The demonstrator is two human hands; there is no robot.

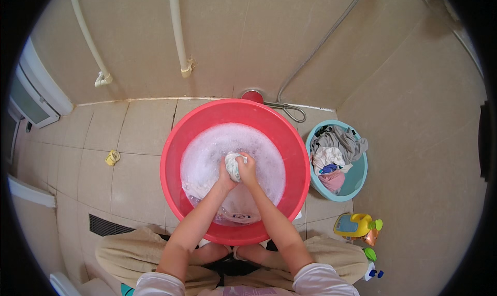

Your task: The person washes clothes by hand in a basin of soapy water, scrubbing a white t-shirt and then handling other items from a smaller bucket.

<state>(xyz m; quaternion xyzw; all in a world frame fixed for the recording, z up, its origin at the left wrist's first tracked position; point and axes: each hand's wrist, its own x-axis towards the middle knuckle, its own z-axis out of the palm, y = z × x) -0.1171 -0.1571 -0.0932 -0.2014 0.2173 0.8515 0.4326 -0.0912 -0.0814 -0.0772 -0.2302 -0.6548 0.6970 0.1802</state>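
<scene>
A bunched white cloth (233, 167) is gripped between my two hands over the middle of a large red plastic basin (169, 168). My left hand (226, 175) holds its left and lower side. On its right, my right hand (247, 168) presses with bent fingers. Soapy water (248, 137) with white foam fills the lower part of the basin. Pale fabric (238, 206) lies in the water nearer to me, between my forearms. More white cloth (194, 190) shows at the left edge of the foam, partly under it.
Right of the basin, a light blue tub (359, 175) holds crumpled clothes (336, 146). A yellow detergent bottle (353, 225) lies by the right wall. Behind the basin are a shower head (293, 113) and its metal hose (306, 61). A floor drain grate (108, 225) is at left.
</scene>
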